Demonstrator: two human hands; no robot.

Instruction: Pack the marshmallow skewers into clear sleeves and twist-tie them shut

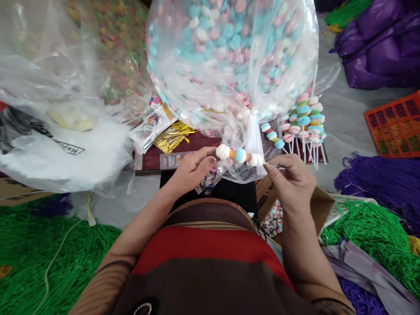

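Observation:
A candy skewer of white and blue marshmallows with orange pieces between them lies level between my hands. My left hand is closed at its left end, fingertips against the white marshmallow; a small pink piece shows by the thumb. My right hand pinches the stick at the other end. Behind the skewer stands a bundle of white sticks in a clear wrapper. Finished-looking marshmallow skewers lie piled to the right, and a single skewer rests just left of them.
A big clear bag of pastel marshmallows fills the table's back. Left are a bag of ring candies, a white plastic bag, gold twist ties and small packets. An open carton stands below right; an orange crate lies beyond.

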